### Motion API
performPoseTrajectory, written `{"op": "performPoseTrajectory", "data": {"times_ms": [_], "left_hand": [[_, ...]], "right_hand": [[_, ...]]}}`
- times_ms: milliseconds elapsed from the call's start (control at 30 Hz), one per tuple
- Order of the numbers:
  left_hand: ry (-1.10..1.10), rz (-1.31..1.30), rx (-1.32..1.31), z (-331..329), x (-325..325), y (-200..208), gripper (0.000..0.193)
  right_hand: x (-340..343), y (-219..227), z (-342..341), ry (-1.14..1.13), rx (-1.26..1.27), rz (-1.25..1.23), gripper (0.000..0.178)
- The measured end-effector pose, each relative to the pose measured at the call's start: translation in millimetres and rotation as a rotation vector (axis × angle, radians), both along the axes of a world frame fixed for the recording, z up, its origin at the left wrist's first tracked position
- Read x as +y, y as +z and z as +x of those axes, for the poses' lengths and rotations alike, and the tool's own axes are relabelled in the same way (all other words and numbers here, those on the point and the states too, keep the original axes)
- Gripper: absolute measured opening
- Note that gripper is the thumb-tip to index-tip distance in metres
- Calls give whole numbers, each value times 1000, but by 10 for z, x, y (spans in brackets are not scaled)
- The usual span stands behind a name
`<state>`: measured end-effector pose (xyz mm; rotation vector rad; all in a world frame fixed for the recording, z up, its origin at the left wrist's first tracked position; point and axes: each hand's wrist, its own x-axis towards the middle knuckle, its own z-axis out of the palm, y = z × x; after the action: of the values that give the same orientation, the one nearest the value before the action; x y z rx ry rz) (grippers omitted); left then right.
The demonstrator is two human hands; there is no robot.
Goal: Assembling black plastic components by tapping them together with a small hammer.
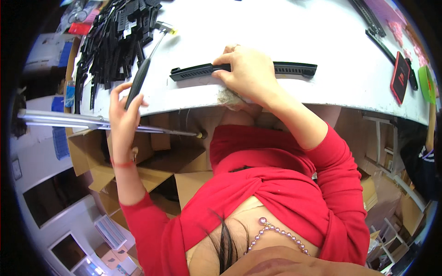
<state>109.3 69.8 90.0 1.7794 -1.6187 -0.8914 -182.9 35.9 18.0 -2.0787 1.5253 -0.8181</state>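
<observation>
My left hand [125, 112] is closed round the black handle of a small hammer [142, 73], raised at the left by the table's edge. The hammer's metal head, with a yellow tip, points away from me. In front of me a long, slotted black plastic strip [294, 69] lies crosswise on the white table [221, 27]. My right hand [248, 69] grips the strip near its middle, thumb on the near side and fingers over the top. That hand covers part of the strip.
A large heap of black plastic parts [119, 46] fills the table's far left. At the right are more black strips [368, 16], a red phone [399, 78] and a green ring-shaped object [426, 85]. Open cardboard boxes [191, 184] stand below the table.
</observation>
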Motion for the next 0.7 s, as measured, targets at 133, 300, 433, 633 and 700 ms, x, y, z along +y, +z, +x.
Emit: {"op": "performPoseTrajectory", "data": {"times_ms": [133,300,433,633,700], "left_hand": [[-76,-395,-181,-216,544,159,50],[-337,-294,-440,-311,881,177,45],[-148,-456,-386,-202,1010,243,45],[-288,-227,-324,-285,977,254,47],[-191,-476,-338,-205,960,242,44]], "right_hand": [[29,44,15,-1,-15,31,26],[33,27,48,-31,-4,44,27],[41,19,73,-33,5,-3,28],[32,47,52,-29,9,24,26],[7,-1,53,-29,10,-34,26]]}}
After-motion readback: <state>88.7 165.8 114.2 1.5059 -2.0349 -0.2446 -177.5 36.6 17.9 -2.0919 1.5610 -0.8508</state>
